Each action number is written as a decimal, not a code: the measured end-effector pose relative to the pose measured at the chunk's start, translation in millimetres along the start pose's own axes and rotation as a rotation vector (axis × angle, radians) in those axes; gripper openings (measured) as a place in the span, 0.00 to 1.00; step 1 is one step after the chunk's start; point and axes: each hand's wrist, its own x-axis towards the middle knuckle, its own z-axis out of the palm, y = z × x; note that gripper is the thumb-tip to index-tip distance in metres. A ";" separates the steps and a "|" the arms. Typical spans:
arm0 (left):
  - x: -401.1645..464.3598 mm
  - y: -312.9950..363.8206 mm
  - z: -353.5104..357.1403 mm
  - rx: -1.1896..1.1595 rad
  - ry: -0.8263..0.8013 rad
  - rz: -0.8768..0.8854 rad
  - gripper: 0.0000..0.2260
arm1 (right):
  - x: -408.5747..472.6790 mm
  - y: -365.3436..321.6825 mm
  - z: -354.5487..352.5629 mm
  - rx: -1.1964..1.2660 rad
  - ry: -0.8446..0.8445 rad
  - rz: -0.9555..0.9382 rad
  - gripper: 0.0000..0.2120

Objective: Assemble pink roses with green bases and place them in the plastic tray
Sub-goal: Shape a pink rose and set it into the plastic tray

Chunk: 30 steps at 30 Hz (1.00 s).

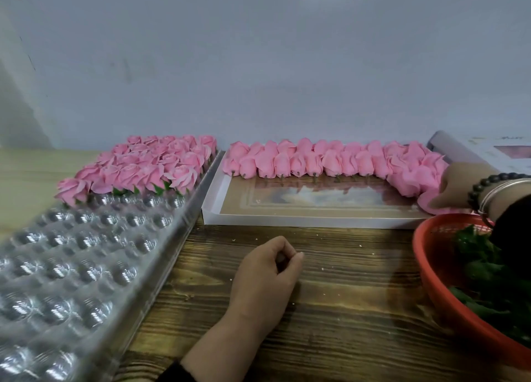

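Observation:
A clear plastic tray [86, 266] with round cups lies at the left. Its far end holds several finished pink roses with green bases [143, 166]. A shallow white box [287, 219] in the middle holds rows of loose pink rose heads [316, 160] along its far and right sides. My right hand [459, 186] reaches into the box's right end, its fingers closing on a pink rose head [431, 202]. My left hand [267, 272] rests on the wooden table, loosely curled and holding nothing. Green bases [482, 269] fill a red basket [431, 266] at the right.
A grey wall stands close behind the tray and the box. A printed box lid [474, 151] lies at the far right behind my right hand. Small crumbs dot the dark wooden tabletop [344, 309] between my left hand and the basket.

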 end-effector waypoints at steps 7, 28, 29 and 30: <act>-0.9 1.5 -0.2 -0.017 -0.011 -0.019 0.11 | 24.8 2.8 23.4 -0.030 0.115 0.049 0.25; -1.7 8.3 -3.0 -0.271 0.005 0.008 0.13 | -56.2 -71.7 -49.3 0.987 0.239 -0.259 0.11; -2.3 10.8 -4.0 -0.337 -0.017 0.013 0.14 | -69.9 -81.5 -50.5 1.154 0.162 -0.280 0.10; -3.0 13.4 -5.0 -0.401 -0.052 0.013 0.16 | -82.9 -91.4 -49.1 1.280 0.103 -0.306 0.08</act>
